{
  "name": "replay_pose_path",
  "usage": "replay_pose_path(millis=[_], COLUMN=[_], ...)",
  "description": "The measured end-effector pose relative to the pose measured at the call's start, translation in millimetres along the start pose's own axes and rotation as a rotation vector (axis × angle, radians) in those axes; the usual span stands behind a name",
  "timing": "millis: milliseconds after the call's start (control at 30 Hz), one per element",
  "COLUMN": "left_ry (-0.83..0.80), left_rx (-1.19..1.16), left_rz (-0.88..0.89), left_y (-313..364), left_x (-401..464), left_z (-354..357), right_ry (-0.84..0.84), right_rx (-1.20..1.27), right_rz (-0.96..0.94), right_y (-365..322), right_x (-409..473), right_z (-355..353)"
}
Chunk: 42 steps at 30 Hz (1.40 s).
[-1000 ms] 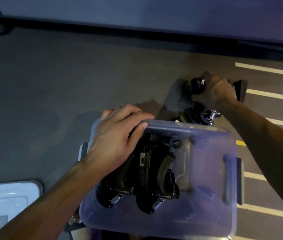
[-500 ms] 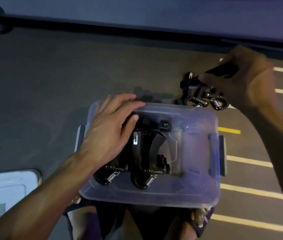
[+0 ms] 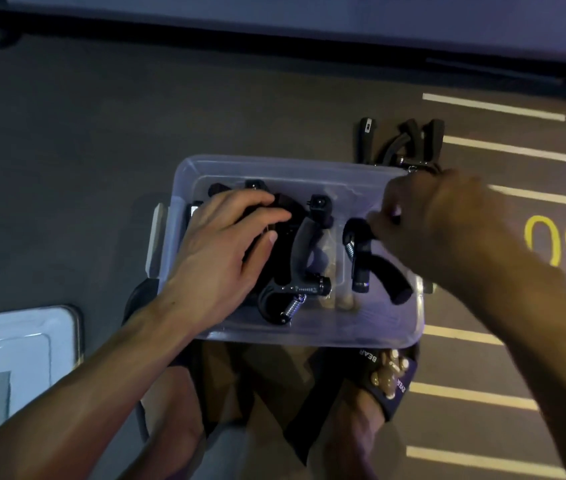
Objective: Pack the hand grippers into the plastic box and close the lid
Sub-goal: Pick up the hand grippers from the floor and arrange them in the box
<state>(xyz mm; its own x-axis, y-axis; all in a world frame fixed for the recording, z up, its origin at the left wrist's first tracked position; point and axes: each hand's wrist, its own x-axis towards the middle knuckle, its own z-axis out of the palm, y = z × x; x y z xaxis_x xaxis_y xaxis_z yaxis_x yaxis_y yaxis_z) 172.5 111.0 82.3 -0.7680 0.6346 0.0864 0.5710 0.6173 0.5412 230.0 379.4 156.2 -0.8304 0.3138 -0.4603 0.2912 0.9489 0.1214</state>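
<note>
A clear plastic box (image 3: 309, 332) stands on the dark floor in front of my feet. Inside it lie several black hand grippers (image 3: 295, 258) with steel springs. My left hand (image 3: 226, 251) rests on the grippers in the left half of the box, fingers spread flat over them. My right hand (image 3: 426, 223) is over the right half and pinches the top of another black hand gripper (image 3: 371, 265), whose two handles point down into the box. More black hand grippers (image 3: 406, 143) lie on the floor just beyond the box's far right corner.
The white box lid (image 3: 15, 368) lies flat on the floor at the lower left. My feet in dark sandals (image 3: 388, 379) are right behind the box. White lines and yellow numerals (image 3: 565, 247) mark the floor at right. A dark wall base runs along the top.
My right hand has carried one hand gripper from the floor pile into the right half of the box. My left hand stayed on the packed grippers. The camera view shifted.
</note>
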Motion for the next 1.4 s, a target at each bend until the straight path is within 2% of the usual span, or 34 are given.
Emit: replay_pose_path(millis=[33, 100, 167, 300, 433, 833, 967, 1067, 1200, 1267, 1400], left_ry=[-0.008, -0.022, -0.027, -0.031, -0.036, -0.054, -0.057, -0.055, -0.044, -0.033, -0.003], left_rx=[0.008, 0.023, 0.026, 0.013, 0.008, 0.001, 0.003, 0.001, -0.015, -0.022, -0.032], left_rz=[0.003, 0.017, 0.029, 0.033, 0.031, 0.021, 0.02, 0.014, 0.005, 0.007, 0.017], left_y=[0, 0, 0, -1, -1, -1, -2, -4, -6, -7, -9], left_x=[-2, -5, -6, -5, -2, -3, -1, 2, 6, 9, 18], left_z=[1, 5, 8, 9, 11, 13, 13, 13, 13, 13, 10], right_ry=[0.068, -0.028, -0.118, -0.175, -0.207, -0.316, -0.315, -0.306, -0.391, -0.393, -0.39], right_rx=[0.018, 0.036, 0.074, 0.111, 0.21, 0.297, 0.269, 0.341, 0.221, 0.248, 0.346], right_rz=[-0.027, -0.098, -0.042, -0.069, -0.054, -0.095, -0.123, -0.085, -0.158, -0.145, -0.115], right_y=[-30, -46, -48, -61, -59, -58, -56, -54, -51, -50, -39], right_x=[-7, -2, 12, 18, 23, 22, 27, 31, 36, 38, 46], right_z=[1, 24, 38, 54, 57, 49, 51, 52, 50, 50, 19])
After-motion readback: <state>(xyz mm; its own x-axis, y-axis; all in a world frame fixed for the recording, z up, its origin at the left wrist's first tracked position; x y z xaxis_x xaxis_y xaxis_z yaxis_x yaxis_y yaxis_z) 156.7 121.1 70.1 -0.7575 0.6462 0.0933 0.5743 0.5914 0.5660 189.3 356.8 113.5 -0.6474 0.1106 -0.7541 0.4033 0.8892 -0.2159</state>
